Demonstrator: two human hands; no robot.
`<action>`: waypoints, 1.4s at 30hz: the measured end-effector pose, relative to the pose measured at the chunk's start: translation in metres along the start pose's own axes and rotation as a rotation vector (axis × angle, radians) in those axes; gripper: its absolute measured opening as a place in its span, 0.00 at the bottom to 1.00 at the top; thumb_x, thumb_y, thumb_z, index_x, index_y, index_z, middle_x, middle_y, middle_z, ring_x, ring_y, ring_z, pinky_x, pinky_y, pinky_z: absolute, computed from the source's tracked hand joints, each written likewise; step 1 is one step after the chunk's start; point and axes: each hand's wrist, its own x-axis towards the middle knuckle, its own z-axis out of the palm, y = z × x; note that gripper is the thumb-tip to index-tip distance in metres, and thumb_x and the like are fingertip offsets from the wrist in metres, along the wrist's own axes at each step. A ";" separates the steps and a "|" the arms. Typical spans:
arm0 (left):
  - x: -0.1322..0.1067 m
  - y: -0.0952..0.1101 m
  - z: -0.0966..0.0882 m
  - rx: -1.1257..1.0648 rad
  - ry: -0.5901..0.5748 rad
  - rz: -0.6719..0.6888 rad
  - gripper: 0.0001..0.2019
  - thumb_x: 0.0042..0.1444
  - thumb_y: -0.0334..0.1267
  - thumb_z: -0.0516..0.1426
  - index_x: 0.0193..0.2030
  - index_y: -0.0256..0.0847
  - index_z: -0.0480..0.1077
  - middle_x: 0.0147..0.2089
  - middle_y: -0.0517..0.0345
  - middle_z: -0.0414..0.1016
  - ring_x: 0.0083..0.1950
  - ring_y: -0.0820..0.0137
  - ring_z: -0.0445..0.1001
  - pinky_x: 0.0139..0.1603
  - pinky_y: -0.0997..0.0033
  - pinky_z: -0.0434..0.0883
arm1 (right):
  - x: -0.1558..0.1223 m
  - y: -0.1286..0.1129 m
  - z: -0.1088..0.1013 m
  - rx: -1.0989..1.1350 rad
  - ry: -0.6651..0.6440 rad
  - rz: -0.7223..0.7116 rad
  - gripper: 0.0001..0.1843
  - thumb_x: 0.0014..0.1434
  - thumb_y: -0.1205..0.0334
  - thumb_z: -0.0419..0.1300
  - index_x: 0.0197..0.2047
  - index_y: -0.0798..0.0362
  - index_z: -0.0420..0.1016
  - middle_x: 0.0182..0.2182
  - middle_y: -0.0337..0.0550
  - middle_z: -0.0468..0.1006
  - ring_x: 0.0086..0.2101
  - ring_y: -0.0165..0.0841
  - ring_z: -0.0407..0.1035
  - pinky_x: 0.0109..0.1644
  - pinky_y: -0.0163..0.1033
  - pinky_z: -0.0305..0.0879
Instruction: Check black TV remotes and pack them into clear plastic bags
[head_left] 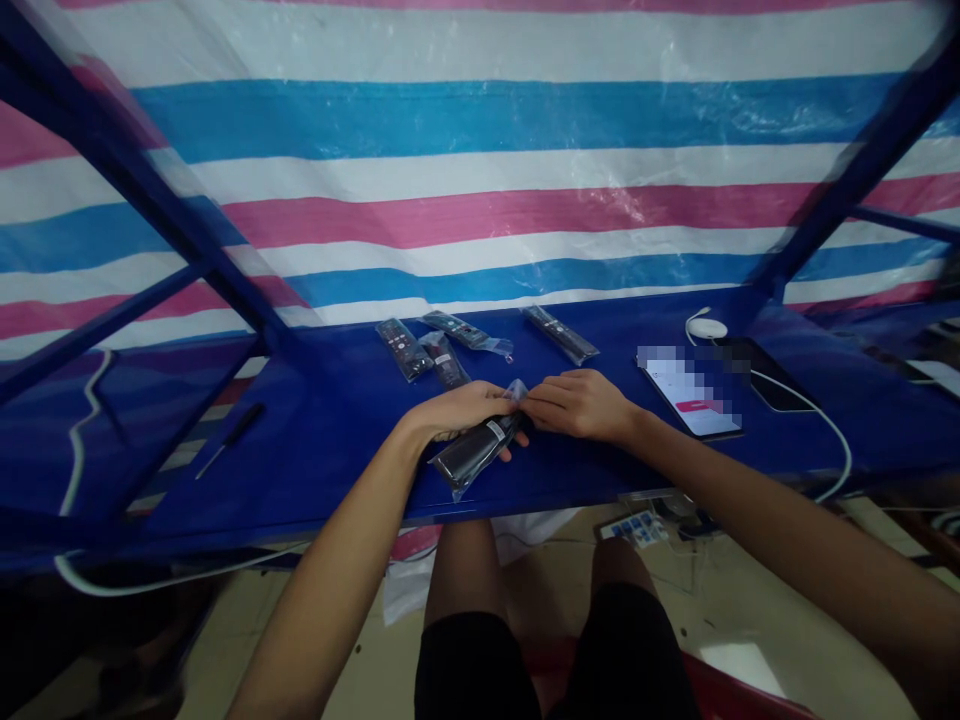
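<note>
Left hand [457, 410] gripping bagged remote [476, 450], right hand [577, 405] pinching bag top

Phone screen [694, 392] pixelated, unreadable; bagged remote [476, 452] top end hidden under left hand [457, 408].

A single camera sits on the person's head, looking forward and steeply down over the blue table [322, 440]. It is close: the left hand [457, 410] and right hand [581, 405] meet mid-frame above the table's near edge. A striped tarp [480, 200] closes the view behind the table.
</note>
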 end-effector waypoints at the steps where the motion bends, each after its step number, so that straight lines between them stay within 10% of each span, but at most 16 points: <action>1: 0.000 -0.001 -0.002 0.032 0.041 0.014 0.23 0.61 0.56 0.63 0.49 0.36 0.78 0.43 0.43 0.85 0.31 0.62 0.82 0.32 0.68 0.75 | 0.000 0.000 0.000 0.004 -0.004 0.011 0.13 0.74 0.63 0.54 0.45 0.52 0.81 0.34 0.44 0.82 0.32 0.32 0.72 0.33 0.38 0.61; 6: -0.012 0.003 -0.007 0.390 0.496 0.241 0.23 0.59 0.49 0.66 0.58 0.40 0.78 0.38 0.52 0.82 0.41 0.58 0.80 0.46 0.64 0.73 | -0.005 -0.002 -0.006 -0.042 -0.090 0.082 0.12 0.70 0.66 0.55 0.39 0.54 0.80 0.30 0.44 0.80 0.31 0.33 0.71 0.32 0.38 0.57; 10: -0.036 0.012 0.037 0.620 0.722 0.470 0.16 0.62 0.46 0.63 0.53 0.43 0.80 0.54 0.46 0.79 0.60 0.48 0.72 0.66 0.52 0.63 | -0.004 -0.010 -0.024 -0.010 -0.259 0.195 0.10 0.68 0.65 0.58 0.38 0.54 0.82 0.32 0.45 0.82 0.31 0.33 0.73 0.31 0.38 0.55; 18: -0.048 -0.042 0.151 1.001 0.555 0.475 0.30 0.71 0.50 0.52 0.73 0.35 0.62 0.75 0.33 0.59 0.78 0.44 0.51 0.74 0.41 0.50 | 0.010 -0.021 -0.051 0.196 -0.482 0.393 0.06 0.62 0.65 0.64 0.34 0.49 0.83 0.30 0.40 0.84 0.29 0.34 0.75 0.30 0.38 0.56; 33: -0.033 -0.062 0.161 1.417 0.751 0.350 0.32 0.72 0.47 0.50 0.76 0.28 0.56 0.77 0.43 0.57 0.75 0.53 0.57 0.72 0.50 0.58 | 0.021 -0.022 -0.063 0.181 -0.735 0.440 0.12 0.69 0.60 0.56 0.42 0.51 0.81 0.39 0.47 0.85 0.39 0.39 0.77 0.35 0.38 0.56; 42: -0.034 -0.060 0.155 1.375 0.766 0.373 0.31 0.70 0.46 0.53 0.74 0.29 0.58 0.70 0.41 0.67 0.68 0.53 0.65 0.69 0.51 0.61 | 0.011 -0.010 -0.061 0.250 -0.582 0.370 0.12 0.72 0.64 0.54 0.46 0.55 0.79 0.48 0.52 0.79 0.45 0.39 0.74 0.44 0.39 0.64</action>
